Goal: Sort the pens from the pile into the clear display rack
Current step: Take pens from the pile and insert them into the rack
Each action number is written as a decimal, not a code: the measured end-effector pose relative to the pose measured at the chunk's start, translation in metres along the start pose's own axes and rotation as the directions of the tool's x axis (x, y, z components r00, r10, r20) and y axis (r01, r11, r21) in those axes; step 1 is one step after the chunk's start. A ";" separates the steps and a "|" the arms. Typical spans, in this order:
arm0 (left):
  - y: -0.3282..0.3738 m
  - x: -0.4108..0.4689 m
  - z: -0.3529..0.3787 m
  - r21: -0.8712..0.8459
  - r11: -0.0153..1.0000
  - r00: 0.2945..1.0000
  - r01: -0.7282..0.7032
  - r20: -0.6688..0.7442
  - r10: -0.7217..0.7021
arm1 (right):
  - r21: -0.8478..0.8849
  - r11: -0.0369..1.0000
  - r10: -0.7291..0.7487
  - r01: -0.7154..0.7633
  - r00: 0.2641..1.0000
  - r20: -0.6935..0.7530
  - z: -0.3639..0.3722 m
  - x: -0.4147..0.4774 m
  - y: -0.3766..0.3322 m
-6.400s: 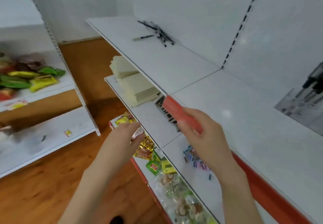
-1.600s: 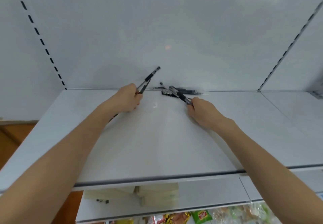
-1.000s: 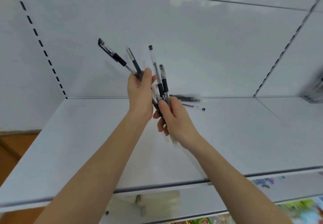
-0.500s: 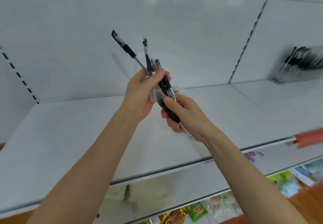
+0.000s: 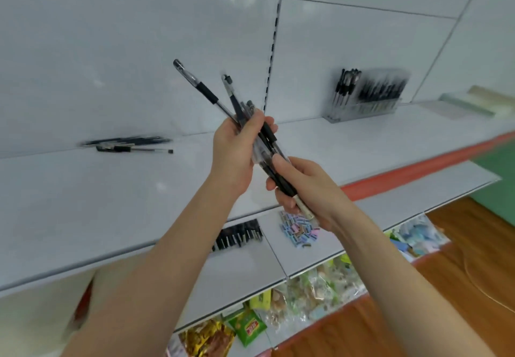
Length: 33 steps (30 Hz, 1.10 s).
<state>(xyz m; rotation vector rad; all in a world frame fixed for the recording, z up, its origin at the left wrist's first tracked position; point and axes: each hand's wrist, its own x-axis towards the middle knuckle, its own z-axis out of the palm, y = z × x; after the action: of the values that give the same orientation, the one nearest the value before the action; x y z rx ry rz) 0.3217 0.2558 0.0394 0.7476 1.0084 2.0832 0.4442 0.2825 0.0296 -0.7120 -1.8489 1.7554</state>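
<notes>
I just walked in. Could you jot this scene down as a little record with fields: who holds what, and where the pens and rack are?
left hand: grips a bundle of pens near its middle; pens fan out above
right hand: grips the bundle's lower end
loose pile: more pens lying flat at the back of the white shelf, left of the hands
clear display rack: at the shelf's back, to the right, black pens standing in it
stage: bundle in the air, not yet at the rack
</notes>
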 end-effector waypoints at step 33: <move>-0.194 0.103 0.263 0.094 0.994 0.998 0.062 -0.015 -0.061 | -0.043 0.989 -0.147 0.142 0.911 -0.386 -0.342 0.044 0.015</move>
<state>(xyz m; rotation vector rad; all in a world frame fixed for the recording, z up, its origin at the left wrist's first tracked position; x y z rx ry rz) 0.5183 0.5362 0.0386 0.7427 1.1291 2.0008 0.6398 0.5664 0.0328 -0.8369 -1.5978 1.3893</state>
